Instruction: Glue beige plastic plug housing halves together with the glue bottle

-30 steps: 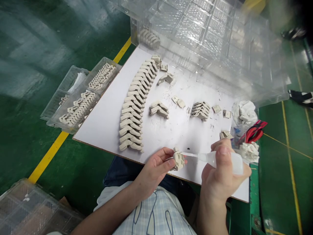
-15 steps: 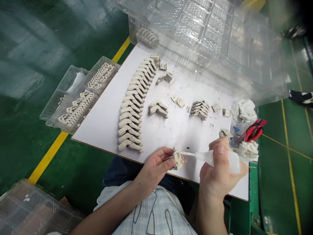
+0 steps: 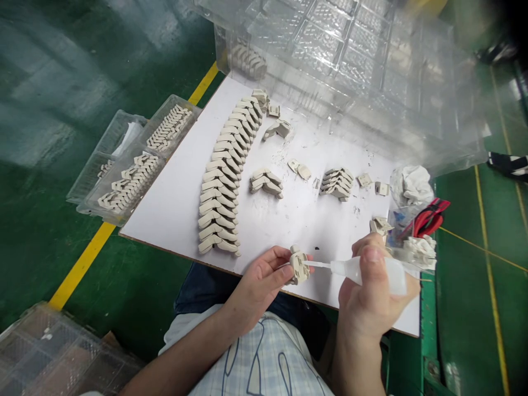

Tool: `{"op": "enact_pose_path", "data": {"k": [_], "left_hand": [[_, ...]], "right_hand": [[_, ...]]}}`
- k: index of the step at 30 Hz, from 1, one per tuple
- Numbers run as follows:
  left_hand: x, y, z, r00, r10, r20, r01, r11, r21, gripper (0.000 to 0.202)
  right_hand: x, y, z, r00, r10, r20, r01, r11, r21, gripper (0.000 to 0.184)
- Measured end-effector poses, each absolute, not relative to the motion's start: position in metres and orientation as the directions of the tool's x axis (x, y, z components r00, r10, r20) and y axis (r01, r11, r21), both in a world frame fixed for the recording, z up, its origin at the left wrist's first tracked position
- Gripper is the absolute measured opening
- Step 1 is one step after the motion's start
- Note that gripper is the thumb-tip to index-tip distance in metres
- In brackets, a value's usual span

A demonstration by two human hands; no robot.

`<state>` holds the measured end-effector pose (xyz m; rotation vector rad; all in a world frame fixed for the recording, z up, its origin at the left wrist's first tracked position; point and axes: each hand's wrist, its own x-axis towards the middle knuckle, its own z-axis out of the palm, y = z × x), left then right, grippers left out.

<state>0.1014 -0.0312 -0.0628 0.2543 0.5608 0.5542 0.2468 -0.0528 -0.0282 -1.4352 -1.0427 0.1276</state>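
Over the near edge of the white board [image 3: 289, 225], my left hand [image 3: 264, 278] pinches a small beige plastic part [image 3: 300, 268] with slots in its upper face. My right hand [image 3: 369, 291] is wrapped around a white squeeze bottle [image 3: 394, 273] with a long thin nozzle [image 3: 317, 264]. The nozzle points left, and its tip is at the slotted face of the part. On the board stand a long curved row of beige angled pieces [image 3: 218, 181], a small stack of them [image 3: 337, 184] and a shorter stack [image 3: 267, 183].
Clear compartment trays [image 3: 330, 49] line the board's far side. On the left, clear boxes [image 3: 119, 181] hold more beige pieces. Red-handled pliers [image 3: 427, 223] and crumpled white material [image 3: 412, 184] sit at the right edge. Another clear tray [image 3: 61, 352] is at lower left.
The nozzle tip has moved slightly down, from the part's upper end onto its slotted face. My left hand keeps its hold, with the part shifted slightly.
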Motion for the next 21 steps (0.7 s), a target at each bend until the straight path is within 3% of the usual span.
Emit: {"op": "enact_pose_path", "data": {"k": [11,21], "left_hand": [[0.102,-0.0321,-0.0607,0.704,0.554,-0.443,-0.43,0.83,0.355,0.03],[0.102,-0.0323,-0.0625,0.701,0.559,-0.443,-0.428,0.826,0.367,0.027]], "right_hand": [[0.2501,-0.0552,-0.0293,0.592,0.624,0.511,0.5,0.213,-0.839,0.045],[0.2431,-0.0597,-0.025,0.548,0.697,0.463,0.448,0.223,-0.866,0.043]]}}
